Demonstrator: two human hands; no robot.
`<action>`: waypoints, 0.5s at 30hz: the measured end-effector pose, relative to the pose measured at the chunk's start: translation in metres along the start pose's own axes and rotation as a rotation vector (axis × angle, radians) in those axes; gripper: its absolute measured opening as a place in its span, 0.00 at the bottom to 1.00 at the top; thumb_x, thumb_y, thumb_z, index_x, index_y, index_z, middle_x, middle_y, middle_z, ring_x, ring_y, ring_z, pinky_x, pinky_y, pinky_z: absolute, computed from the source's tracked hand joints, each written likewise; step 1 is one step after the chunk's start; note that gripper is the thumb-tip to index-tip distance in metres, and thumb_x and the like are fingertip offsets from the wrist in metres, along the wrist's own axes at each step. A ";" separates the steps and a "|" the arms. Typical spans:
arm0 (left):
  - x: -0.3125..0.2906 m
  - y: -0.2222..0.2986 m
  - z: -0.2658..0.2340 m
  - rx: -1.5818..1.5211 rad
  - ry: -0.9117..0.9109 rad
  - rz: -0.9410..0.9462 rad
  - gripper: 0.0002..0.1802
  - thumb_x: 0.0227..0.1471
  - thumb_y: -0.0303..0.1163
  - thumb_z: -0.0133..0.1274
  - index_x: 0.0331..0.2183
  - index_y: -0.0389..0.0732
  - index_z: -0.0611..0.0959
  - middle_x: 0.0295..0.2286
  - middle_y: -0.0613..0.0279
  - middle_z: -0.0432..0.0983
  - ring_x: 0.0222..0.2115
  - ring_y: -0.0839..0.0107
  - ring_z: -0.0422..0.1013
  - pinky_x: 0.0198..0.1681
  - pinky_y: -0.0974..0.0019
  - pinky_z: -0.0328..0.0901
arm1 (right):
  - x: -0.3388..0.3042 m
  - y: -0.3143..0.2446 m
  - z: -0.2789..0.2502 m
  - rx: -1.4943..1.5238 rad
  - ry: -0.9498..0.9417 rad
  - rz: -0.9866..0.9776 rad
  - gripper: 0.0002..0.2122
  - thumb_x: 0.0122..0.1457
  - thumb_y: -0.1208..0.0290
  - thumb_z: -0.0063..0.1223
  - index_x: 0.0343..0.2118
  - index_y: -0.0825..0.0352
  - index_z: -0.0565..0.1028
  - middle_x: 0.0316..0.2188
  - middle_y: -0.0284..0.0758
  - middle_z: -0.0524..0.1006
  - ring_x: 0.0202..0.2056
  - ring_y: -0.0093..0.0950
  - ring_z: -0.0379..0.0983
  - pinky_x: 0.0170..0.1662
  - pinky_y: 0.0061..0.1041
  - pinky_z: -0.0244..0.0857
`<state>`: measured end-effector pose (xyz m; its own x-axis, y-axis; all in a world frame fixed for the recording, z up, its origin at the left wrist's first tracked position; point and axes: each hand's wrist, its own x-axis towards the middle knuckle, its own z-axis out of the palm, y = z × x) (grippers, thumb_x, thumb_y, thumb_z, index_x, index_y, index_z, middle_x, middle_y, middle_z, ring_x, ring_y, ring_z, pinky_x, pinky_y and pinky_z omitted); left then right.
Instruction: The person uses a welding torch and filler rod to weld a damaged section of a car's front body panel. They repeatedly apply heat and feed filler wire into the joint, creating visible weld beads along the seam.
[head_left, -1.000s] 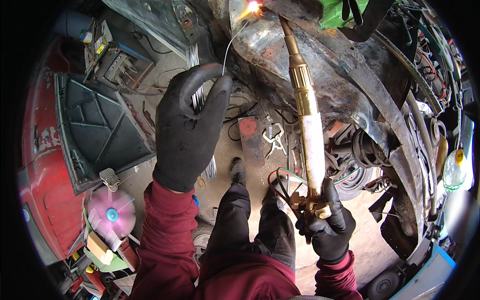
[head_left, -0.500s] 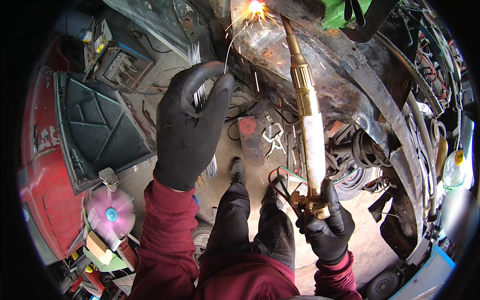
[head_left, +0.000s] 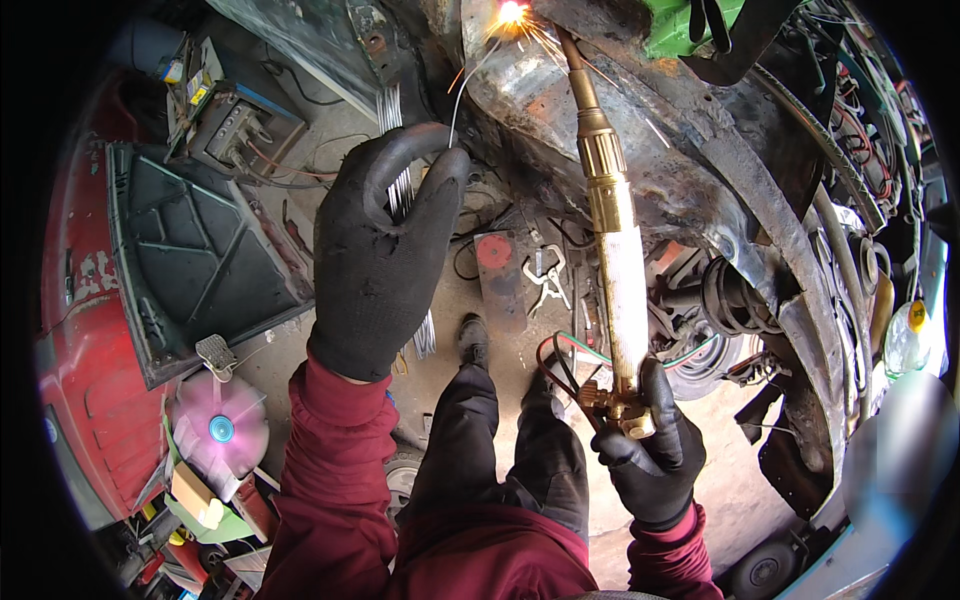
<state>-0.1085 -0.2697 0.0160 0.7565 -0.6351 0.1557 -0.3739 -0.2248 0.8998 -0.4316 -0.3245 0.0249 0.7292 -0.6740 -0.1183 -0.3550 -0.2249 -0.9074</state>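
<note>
My left hand [head_left: 385,245], in a black glove, pinches a thin wire [head_left: 458,100] between thumb and forefinger. From there the wire curves up to a glowing, sparking spot [head_left: 513,15] on the bare metal panel [head_left: 590,130]. Behind that hand runs a coil of silvery wire [head_left: 390,108], partly hidden; I cannot tell whether the fingers hold it too. My right hand [head_left: 655,460], gloved as well, is closed round the valve end of a brass gas torch [head_left: 626,290]. The torch points upward, its tip near the sparks. Red and green hoses [head_left: 562,365] run from its lower end.
At left stand a welding machine [head_left: 240,130], a dark panel [head_left: 195,250] by a red car body [head_left: 95,370], and a spinning fan [head_left: 221,428]. Locking pliers [head_left: 546,280] lie on the floor. Right, a coil spring [head_left: 735,297] and a bent metal arch [head_left: 770,220] flank the torch.
The torch has shifted slightly left with my right hand. Sparks fly in a different pattern, now more to the right. My left hand stays nearly still.
</note>
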 end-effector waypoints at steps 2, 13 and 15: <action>0.000 0.000 0.000 -0.001 0.005 -0.006 0.13 0.66 0.30 0.63 0.49 0.34 0.86 0.44 0.54 0.84 0.44 0.65 0.80 0.51 0.61 0.72 | 0.000 0.001 0.002 -0.024 0.012 0.032 0.34 0.59 0.80 0.70 0.69 0.76 0.69 0.56 0.49 0.81 0.50 0.37 0.84 0.53 0.33 0.78; -0.003 -0.005 0.006 -0.065 0.042 -0.014 0.14 0.64 0.32 0.65 0.48 0.35 0.86 0.43 0.53 0.85 0.45 0.63 0.81 0.52 0.61 0.73 | -0.006 0.000 -0.005 -0.197 0.004 -0.089 0.35 0.60 0.87 0.63 0.72 0.71 0.67 0.44 0.43 0.82 0.37 0.30 0.81 0.40 0.28 0.76; -0.003 -0.006 0.007 -0.057 0.043 -0.006 0.15 0.64 0.33 0.65 0.48 0.35 0.86 0.43 0.53 0.85 0.45 0.62 0.81 0.52 0.61 0.73 | -0.006 -0.003 -0.006 -0.095 0.028 -0.019 0.33 0.58 0.84 0.67 0.69 0.75 0.70 0.53 0.47 0.80 0.45 0.37 0.83 0.48 0.31 0.78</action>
<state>-0.1124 -0.2710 0.0075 0.7814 -0.6014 0.1664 -0.3389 -0.1852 0.9224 -0.4380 -0.3243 0.0307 0.7199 -0.6884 -0.0889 -0.3965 -0.3027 -0.8667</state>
